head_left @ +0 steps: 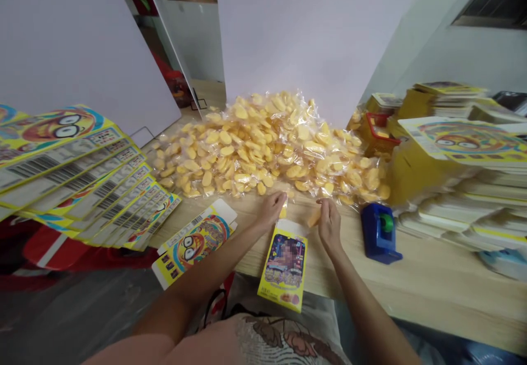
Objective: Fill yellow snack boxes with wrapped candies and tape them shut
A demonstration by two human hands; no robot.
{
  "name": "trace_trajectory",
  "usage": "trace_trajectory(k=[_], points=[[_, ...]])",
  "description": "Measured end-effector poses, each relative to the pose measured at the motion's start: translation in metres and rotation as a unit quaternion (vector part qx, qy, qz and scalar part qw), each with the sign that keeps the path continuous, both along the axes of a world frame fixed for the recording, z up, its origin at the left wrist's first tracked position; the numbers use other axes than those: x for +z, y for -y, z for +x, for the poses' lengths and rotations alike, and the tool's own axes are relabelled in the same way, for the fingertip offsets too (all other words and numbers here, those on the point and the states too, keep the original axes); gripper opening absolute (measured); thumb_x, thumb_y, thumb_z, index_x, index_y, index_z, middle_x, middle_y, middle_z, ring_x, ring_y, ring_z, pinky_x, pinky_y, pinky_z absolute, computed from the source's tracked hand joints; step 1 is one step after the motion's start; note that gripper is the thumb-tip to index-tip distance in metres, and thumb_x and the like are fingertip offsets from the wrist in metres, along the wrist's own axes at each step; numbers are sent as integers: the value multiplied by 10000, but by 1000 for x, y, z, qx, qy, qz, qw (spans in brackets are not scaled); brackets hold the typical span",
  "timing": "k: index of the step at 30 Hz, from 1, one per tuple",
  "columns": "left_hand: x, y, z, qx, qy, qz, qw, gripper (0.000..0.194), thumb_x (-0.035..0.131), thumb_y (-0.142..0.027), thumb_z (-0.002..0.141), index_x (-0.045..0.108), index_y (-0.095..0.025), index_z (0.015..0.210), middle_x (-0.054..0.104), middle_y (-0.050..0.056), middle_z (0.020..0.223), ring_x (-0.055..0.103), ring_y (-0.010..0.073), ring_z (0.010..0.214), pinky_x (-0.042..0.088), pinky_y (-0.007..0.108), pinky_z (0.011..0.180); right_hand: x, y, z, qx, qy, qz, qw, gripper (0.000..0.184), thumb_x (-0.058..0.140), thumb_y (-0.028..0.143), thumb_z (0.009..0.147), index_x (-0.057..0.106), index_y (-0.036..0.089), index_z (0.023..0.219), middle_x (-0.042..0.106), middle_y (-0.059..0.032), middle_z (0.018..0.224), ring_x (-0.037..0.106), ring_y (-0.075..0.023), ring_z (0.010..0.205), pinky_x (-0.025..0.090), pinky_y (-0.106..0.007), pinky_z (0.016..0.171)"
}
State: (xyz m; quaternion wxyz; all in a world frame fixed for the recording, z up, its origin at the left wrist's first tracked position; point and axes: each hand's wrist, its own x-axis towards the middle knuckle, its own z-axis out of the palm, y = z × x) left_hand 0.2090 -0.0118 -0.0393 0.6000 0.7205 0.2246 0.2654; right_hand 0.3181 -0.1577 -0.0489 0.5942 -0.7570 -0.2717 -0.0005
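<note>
My left hand (272, 209) is closed in a pinch, with a small wrapped yellow piece (284, 210) at its fingertips. My right hand (330, 223) is also closed, its fingers on an orange-yellow piece (314, 218). Just below and between them lies a yellow printed box (284, 263), its white flap (291, 227) pointing toward the hands and its lower end over the table edge. Beyond both hands spreads a large heap of clear-wrapped yellow pieces (247, 151). A flattened yellow carton (193, 244) rests left of the box, partly behind my left forearm.
A blue tape dispenser (379, 233) stands right of my right hand. Stacked cartons (457, 173) rise at the right, near a red basket (381, 133). Fanned cartons (82, 173) lie at the left. White panels (304, 35) bound the back of the wooden table (444, 293).
</note>
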Motion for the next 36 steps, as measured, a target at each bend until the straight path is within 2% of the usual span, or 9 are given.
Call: trace_trajectory(k=[7,12,17,20,24,27,30,33,36], points=[[-19,-4,-1,-80,-68,59,993,207,659,-317,744,624,-145,854,470,-53,582,417,87,529,283,196,482,-14,4,-5,122,36,5,992,181,538,322,894,627,193,804,588,-25,790,551,-176,762,426,-296,716],[-17,-11,-18,-213,-129,112,962,139,635,-274,750,575,-150,767,515,-42,634,474,98,569,342,195,518,-19,8,-4,265,-105,-39,958,146,612,322,836,666,187,822,652,-31,803,584,-178,745,441,-279,678],[-9,-5,-31,-139,-185,281,931,240,610,-141,722,607,-140,962,634,46,881,559,160,760,404,249,668,-21,12,1,316,-165,-90,930,124,636,292,783,611,171,794,619,-6,734,555,-159,689,423,-258,637],[-9,2,-39,-182,-215,331,901,102,554,-143,788,655,-152,800,661,47,783,577,162,742,402,268,713,-19,11,1,387,-133,-147,901,138,578,289,822,594,168,757,587,5,686,525,-146,653,392,-242,595],[-9,10,-50,-231,-199,396,866,292,548,-283,863,641,-155,617,630,45,657,576,167,727,401,298,769,-4,2,0,470,-35,-234,850,313,450,364,922,581,178,707,559,12,634,493,-135,601,343,-235,556],[-4,4,-52,-199,-188,383,882,288,558,-360,871,663,-165,687,640,49,750,581,168,775,420,287,763,9,-6,-5,474,43,-294,829,411,356,392,968,565,183,682,580,-2,633,504,-139,603,350,-252,594],[1,-17,-46,-67,-217,386,894,197,574,-331,853,661,-157,830,627,83,892,575,203,883,448,314,804,9,-10,-16,459,62,-323,825,298,393,321,952,565,188,748,623,-24,710,530,-147,630,369,-258,610],[2,-43,-34,5,-262,446,856,233,585,-202,788,621,-133,1008,574,149,1107,514,284,1065,438,397,896,-3,-10,-29,426,68,-303,850,132,463,280,915,539,201,841,629,-34,805,549,-160,681,403,-263,617],[-3,-59,-23,-39,-284,492,822,301,529,-85,734,607,-98,1024,591,187,1062,501,333,1076,431,446,894,-13,-15,-29,394,132,-271,868,155,465,313,923,529,208,828,608,-52,850,555,-191,752,440,-302,675]])
